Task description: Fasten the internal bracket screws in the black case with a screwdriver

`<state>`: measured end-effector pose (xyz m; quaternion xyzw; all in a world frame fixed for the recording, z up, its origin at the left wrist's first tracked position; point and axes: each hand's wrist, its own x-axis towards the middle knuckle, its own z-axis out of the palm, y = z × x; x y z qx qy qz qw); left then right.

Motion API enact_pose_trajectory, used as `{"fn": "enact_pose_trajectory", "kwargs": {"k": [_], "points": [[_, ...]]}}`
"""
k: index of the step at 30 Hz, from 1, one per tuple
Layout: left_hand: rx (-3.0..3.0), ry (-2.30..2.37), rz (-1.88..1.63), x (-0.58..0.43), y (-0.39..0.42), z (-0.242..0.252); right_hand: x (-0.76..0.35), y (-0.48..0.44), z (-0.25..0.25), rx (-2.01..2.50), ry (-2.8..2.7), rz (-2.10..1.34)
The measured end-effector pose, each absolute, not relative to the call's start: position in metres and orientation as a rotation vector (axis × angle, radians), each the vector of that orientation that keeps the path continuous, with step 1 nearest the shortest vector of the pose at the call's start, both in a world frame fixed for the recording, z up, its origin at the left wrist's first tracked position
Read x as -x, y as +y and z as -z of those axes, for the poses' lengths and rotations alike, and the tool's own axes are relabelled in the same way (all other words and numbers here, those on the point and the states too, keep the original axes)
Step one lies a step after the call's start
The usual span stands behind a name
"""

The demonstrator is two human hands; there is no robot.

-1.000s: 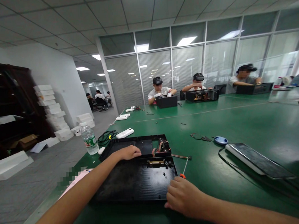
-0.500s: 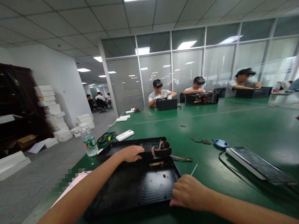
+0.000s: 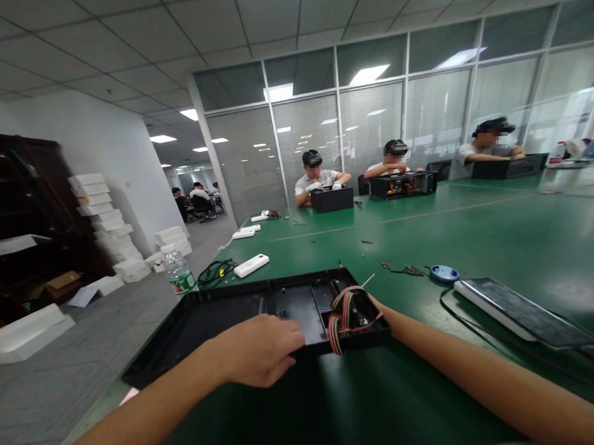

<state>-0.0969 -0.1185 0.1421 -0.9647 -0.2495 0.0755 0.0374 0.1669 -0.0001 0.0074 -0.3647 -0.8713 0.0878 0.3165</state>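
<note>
A black case panel [image 3: 222, 316] is tilted up off the green table [image 3: 477, 239], its inner side facing me. My left hand [image 3: 264, 347] curls its fingers over the panel's near edge and grips it. My right forearm reaches to the panel's right end, where my right hand [image 3: 381, 308] is mostly hidden behind the edge; its fingers do not show. A loop of red and grey ribbon cable [image 3: 342, 311] hangs over that same corner. A thin pale rod [image 3: 368, 280] sticks out just beyond my right hand.
A water bottle [image 3: 179, 272], a coiled black cable [image 3: 214, 272] and a white device [image 3: 251, 265] lie beyond the panel's left side. To the right are a blue round object [image 3: 444, 273] and a dark slab on a white base [image 3: 521, 314]. Three people work on black boxes across the table.
The black panel has come up from lying flat to a tilted, raised pose. My left hand moved to its near edge; my right hand went from the table round behind its right end.
</note>
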Motion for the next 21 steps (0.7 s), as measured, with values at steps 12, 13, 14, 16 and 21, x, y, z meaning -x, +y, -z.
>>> {"fn": "enact_pose_trajectory", "kwargs": {"k": [12, 13, 14, 16, 21], "points": [[3.039, -0.714, -0.400, 0.092, -0.150, -0.080, -0.254, 0.039, -0.021, 1.327, -1.944, 0.165], [3.031, -0.731, -0.397, 0.091, -0.149, -0.075, -0.251, 0.036, -0.024, 1.279, -1.958, 0.122], [3.020, -0.758, -0.390, 0.090, -0.149, -0.072, -0.246, 0.032, -0.028, 1.223, -2.014, 0.086], [3.011, -0.807, -0.378, 0.089, -0.146, -0.069, -0.232, 0.020, -0.033, 1.105, -2.210, 0.051], [3.094, -0.919, -0.258, 0.097, -0.119, -0.080, -0.191, 0.000, -0.029, 1.087, -2.518, 0.131]]}}
